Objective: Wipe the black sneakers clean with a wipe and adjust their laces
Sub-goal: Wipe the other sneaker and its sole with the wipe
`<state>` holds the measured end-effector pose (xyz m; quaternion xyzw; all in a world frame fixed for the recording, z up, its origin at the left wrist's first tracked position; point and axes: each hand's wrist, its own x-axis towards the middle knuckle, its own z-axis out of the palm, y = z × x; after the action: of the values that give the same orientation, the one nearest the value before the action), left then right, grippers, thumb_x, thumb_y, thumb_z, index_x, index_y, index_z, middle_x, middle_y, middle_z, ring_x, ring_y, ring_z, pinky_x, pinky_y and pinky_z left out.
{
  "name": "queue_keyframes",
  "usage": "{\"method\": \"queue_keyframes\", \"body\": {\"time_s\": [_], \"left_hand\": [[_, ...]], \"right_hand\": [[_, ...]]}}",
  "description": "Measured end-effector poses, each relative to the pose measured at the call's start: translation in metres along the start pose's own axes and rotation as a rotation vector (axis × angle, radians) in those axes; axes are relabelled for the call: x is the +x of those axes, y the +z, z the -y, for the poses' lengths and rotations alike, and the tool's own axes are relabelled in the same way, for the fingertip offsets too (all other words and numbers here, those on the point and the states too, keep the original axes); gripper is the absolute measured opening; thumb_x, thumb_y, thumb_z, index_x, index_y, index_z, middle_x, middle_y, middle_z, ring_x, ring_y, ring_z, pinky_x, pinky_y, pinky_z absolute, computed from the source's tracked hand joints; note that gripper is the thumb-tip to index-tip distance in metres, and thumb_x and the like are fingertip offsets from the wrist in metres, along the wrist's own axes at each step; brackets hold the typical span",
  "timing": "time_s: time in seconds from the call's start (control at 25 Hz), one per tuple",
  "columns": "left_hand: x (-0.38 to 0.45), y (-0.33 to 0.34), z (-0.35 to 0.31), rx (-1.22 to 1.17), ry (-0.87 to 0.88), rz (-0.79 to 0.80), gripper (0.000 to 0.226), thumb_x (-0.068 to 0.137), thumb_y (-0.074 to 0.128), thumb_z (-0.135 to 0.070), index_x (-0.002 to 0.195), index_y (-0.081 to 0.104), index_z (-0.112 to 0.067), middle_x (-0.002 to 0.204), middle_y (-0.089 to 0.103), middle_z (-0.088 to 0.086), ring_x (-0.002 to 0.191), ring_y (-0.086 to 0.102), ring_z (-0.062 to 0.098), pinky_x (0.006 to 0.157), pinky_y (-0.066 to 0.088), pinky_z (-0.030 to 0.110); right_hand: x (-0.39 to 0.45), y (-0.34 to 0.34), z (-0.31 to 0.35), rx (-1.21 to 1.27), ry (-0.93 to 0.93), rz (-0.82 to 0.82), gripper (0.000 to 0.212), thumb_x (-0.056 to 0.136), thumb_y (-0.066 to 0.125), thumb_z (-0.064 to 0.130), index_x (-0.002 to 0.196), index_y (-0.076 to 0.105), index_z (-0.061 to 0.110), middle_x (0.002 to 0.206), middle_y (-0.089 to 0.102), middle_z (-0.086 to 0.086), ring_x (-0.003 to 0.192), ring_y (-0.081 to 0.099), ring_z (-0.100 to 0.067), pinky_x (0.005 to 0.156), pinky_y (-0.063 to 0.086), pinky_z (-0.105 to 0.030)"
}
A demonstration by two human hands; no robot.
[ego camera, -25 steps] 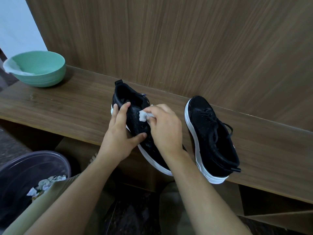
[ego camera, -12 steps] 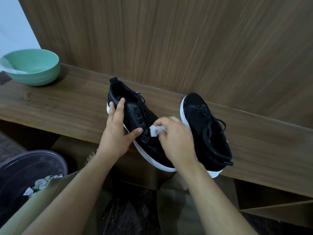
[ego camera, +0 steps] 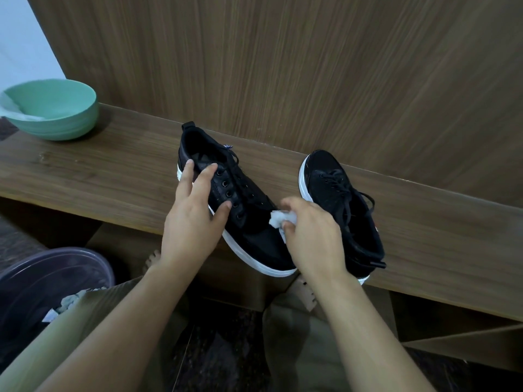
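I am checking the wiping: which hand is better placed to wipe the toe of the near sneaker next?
Probably the right hand: it pinches the wipe beside that sneaker, which the left hand steadies.

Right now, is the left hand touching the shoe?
Touching: the head view shows the left hand with fingers resting on the left shoe beside the eyelets.

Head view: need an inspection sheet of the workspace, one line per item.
Surface: wooden bench, both shoes on it.
Job's things: left sneaker heel away from the person, toe past the bench's front edge; right sneaker toe toward the wall; wipe bunched.
Clutter: green bowl with something white at its rim; dark bin on the floor, crumpled white scraps inside.
Grippers: left hand rests on the left sneaker, fingers extended; right hand pinches the wipe.
Cables: nothing seen.
Surroundings: wood panel wall.
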<state>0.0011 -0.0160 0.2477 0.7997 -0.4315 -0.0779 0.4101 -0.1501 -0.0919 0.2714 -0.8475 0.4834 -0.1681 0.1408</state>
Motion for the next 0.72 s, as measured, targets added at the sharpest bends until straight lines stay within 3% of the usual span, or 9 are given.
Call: {"method": "queue_keyframes", "body": {"time_s": [0.12, 0.24, 0.32, 0.48, 0.56, 0.64, 0.72], "left_hand": [[-0.01, -0.001, -0.01, 0.034, -0.021, 0.057, 0.07, 0.087, 0.058, -0.014, 0.146, 0.024, -0.028, 0.158, 0.002, -0.002, 0.132, 0.033, 0.018, 0.089, 0.033, 0.023], [-0.032, 0.007, -0.018, 0.046, -0.032, 0.252, 0.091, 0.081, 0.065, -0.016, 0.149, 0.005, -0.025, 0.156, -0.02, 0.0, 0.14, 0.023, 0.024, 0.099, 0.036, 0.029], [-0.043, 0.011, -0.016, 0.043, -0.04, 0.378, 0.112, 0.075, 0.074, -0.023, 0.148, -0.011, -0.024, 0.149, -0.037, 0.0, 0.143, 0.016, 0.025, 0.101, 0.035, 0.027], [-0.04, 0.012, -0.008, 0.096, -0.007, 0.373, 0.128, 0.064, 0.082, -0.036, 0.147, -0.014, -0.024, 0.147, -0.04, 0.0, 0.142, 0.018, 0.026, 0.103, 0.036, 0.034], [-0.038, 0.012, -0.008, 0.123, -0.008, 0.38, 0.126, 0.064, 0.081, -0.038, 0.148, -0.012, -0.022, 0.148, -0.039, 0.001, 0.142, 0.019, 0.026, 0.103, 0.037, 0.033], [-0.036, 0.012, -0.01, 0.152, -0.008, 0.391, 0.126, 0.065, 0.081, -0.038, 0.148, -0.012, -0.022, 0.148, -0.038, 0.002, 0.142, 0.018, 0.026, 0.105, 0.035, 0.032], [-0.036, 0.011, -0.01, 0.165, -0.005, 0.396, 0.126, 0.064, 0.081, -0.038, 0.148, -0.013, -0.022, 0.148, -0.038, 0.003, 0.142, 0.017, 0.026, 0.106, 0.034, 0.033]], "right_hand": [[0.003, 0.002, -0.002, -0.043, 0.06, 0.043, 0.026, 0.09, 0.048, 0.009, 0.112, 0.059, 0.016, 0.099, 0.064, -0.007, 0.093, 0.061, -0.027, 0.072, 0.043, -0.031], [0.001, -0.012, -0.006, -0.12, 0.115, 0.168, 0.006, 0.086, 0.05, 0.007, 0.082, 0.053, 0.01, 0.081, 0.059, -0.009, 0.079, 0.059, -0.031, 0.06, 0.039, -0.029], [-0.006, -0.022, -0.006, -0.117, 0.094, 0.22, 0.019, 0.084, 0.052, 0.01, 0.067, 0.044, 0.013, 0.07, 0.053, -0.006, 0.072, 0.056, -0.029, 0.055, 0.036, -0.027], [-0.055, -0.006, 0.023, -0.169, -0.023, 0.05, 0.008, 0.085, 0.065, 0.024, 0.085, 0.059, 0.018, 0.086, 0.057, -0.003, 0.07, 0.062, -0.024, 0.055, 0.031, -0.028], [-0.077, 0.009, 0.023, -0.112, -0.04, -0.01, 0.017, 0.072, 0.078, 0.018, 0.074, 0.062, 0.017, 0.079, 0.055, -0.001, 0.059, 0.059, -0.021, 0.048, 0.028, -0.026], [-0.073, 0.011, 0.006, 0.0, 0.03, 0.026, 0.008, 0.078, 0.068, 0.013, 0.079, 0.062, 0.018, 0.087, 0.052, 0.003, 0.071, 0.059, -0.02, 0.055, 0.035, -0.027], [-0.06, 0.009, -0.018, 0.135, 0.22, 0.042, 0.012, 0.086, 0.056, 0.011, 0.087, 0.062, 0.02, 0.093, 0.057, 0.003, 0.078, 0.059, -0.018, 0.061, 0.042, -0.027]]}}
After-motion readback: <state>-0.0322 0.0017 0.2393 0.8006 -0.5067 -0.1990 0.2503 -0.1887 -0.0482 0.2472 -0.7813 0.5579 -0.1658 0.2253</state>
